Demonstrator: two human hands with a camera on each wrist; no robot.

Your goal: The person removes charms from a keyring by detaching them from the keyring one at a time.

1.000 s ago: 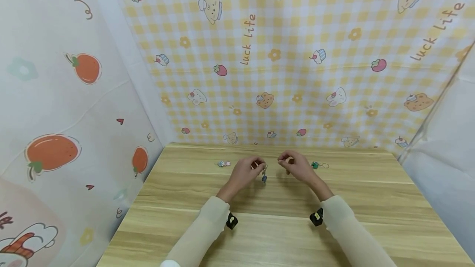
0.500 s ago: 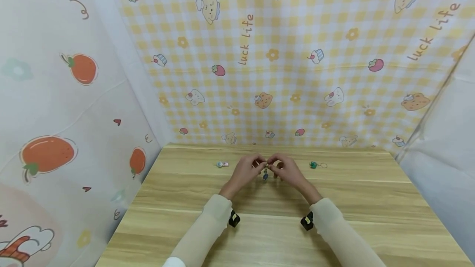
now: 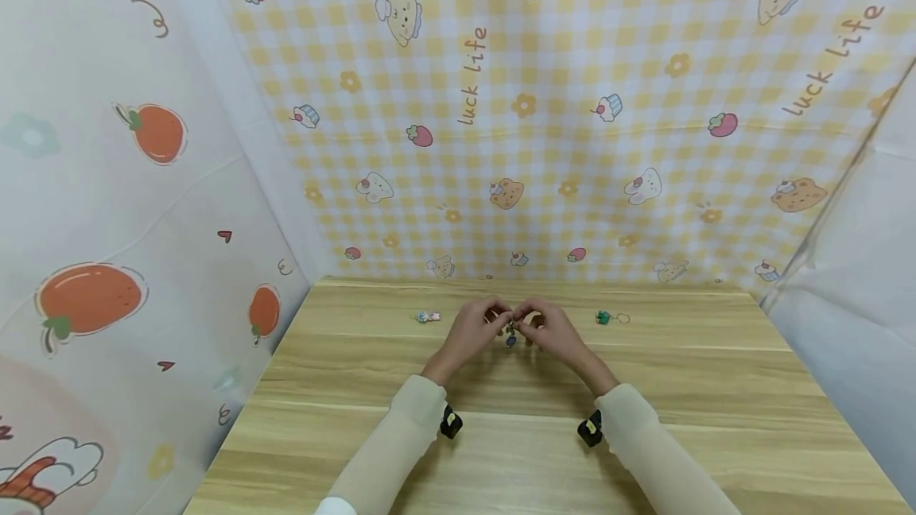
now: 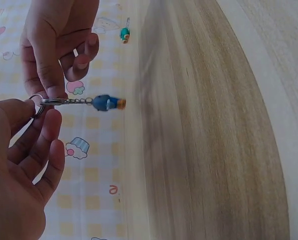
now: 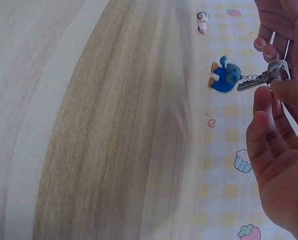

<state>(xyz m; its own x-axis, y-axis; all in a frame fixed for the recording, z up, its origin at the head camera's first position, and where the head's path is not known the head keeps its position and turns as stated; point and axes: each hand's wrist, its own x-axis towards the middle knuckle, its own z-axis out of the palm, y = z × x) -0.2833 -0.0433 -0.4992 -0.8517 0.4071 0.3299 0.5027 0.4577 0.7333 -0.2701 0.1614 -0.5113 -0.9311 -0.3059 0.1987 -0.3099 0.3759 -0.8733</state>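
Note:
My left hand pinches the metal split ring of a keychain between thumb and fingertips, above the table. My right hand meets it from the other side, its thumb and a finger pinching a silver key at its head, by the ring. Whether the key is threaded on the ring cannot be made out. A short chain joins the ring to a blue figure charm with orange feet, which hangs below the hands. Partly, the fingers hide the ring.
On the wooden table, a pale blue-and-pink keychain lies left of the hands. To the right lies a green keychain with its ring. A yellow checked cloth hangs behind the table's back edge.
My right hand has moved left to my left hand and now pinches the key by the ring. My left hand stays nearly in place. The head view has shifted slightly.

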